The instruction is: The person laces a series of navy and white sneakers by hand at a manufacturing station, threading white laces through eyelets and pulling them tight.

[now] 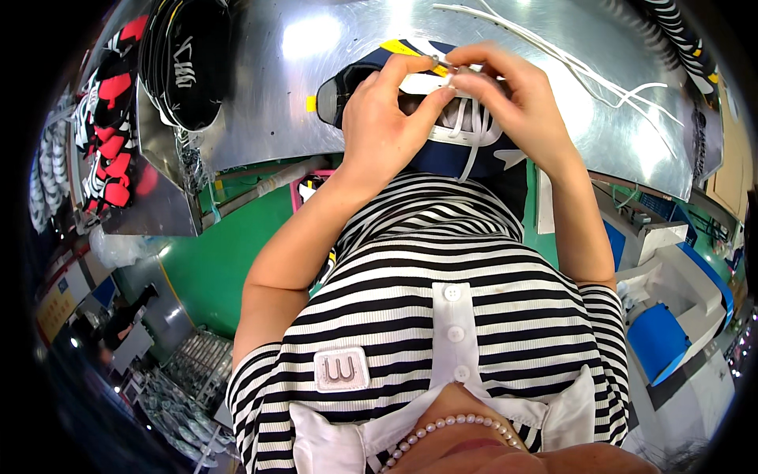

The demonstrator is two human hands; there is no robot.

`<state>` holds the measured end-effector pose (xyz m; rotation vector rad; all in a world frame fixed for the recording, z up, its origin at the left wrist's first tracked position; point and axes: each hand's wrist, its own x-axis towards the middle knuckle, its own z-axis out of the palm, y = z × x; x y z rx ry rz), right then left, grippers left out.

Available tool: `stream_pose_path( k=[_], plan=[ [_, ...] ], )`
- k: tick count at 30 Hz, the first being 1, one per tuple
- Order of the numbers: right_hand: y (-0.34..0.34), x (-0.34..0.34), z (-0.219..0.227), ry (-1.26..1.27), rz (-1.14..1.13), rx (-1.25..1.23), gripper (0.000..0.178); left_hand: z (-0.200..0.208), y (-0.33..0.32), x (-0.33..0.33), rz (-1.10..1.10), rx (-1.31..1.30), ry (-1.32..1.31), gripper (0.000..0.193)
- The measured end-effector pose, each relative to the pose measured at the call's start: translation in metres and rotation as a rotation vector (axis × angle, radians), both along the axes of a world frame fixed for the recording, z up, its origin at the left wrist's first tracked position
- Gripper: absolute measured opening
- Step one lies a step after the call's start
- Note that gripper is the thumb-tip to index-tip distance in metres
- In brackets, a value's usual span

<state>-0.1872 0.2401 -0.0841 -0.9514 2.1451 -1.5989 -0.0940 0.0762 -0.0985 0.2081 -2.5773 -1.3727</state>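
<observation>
A navy shoe (pixel 509 160) with white trim and a yellow strip lies sideways on the metal table, close to my body. White shoelace (pixel 476 130) crosses its opening in several rows, and one end hangs over the near side. My left hand (pixel 383 122) rests over the shoe's left part, thumb and index finger pinched by the upper eyelets. My right hand (pixel 513 95) meets it there, its fingers also pinched. Between the fingertips shows a small metallic piece (pixel 437 62) with a bit of white beside it; the fingers hide most of both.
Loose white laces (pixel 584 69) lie across the shiny metal table (pixel 260 87) at the far right. Black nested shoe parts (pixel 185 71) stand at the left. Beyond them hang red, black and white pieces (pixel 114 130). A blue and white machine (pixel 671 316) stands to the right.
</observation>
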Motion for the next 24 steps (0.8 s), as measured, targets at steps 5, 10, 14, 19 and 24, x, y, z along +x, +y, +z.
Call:
stream_pose_path(
  k=[5, 10, 14, 19, 24],
  plan=[
    [0.012, 0.017, 0.006, 0.044, -0.096, 0.106, 0.016, 0.002, 0.000, 0.001, 0.010, 0.065, -0.045, 0.034],
    [0.018, 0.021, 0.000, 0.151, -0.091, 0.187, 0.013, 0.003, 0.002, 0.002, 0.010, 0.062, -0.046, 0.034],
    [0.012, 0.022, 0.001, 0.227, -0.091, 0.248, 0.016, 0.002, 0.002, 0.003, 0.019, -0.071, 0.018, 0.037],
    [0.002, 0.015, 0.006, 0.470, -0.044, 0.364, 0.021, 0.005, 0.008, 0.006, -0.061, -0.337, 0.159, 0.041],
    [-0.018, 0.023, -0.005, 0.699, -0.113, 0.425, 0.026, 0.001, 0.006, 0.005, -0.106, -0.341, 0.217, 0.051]
  ],
)
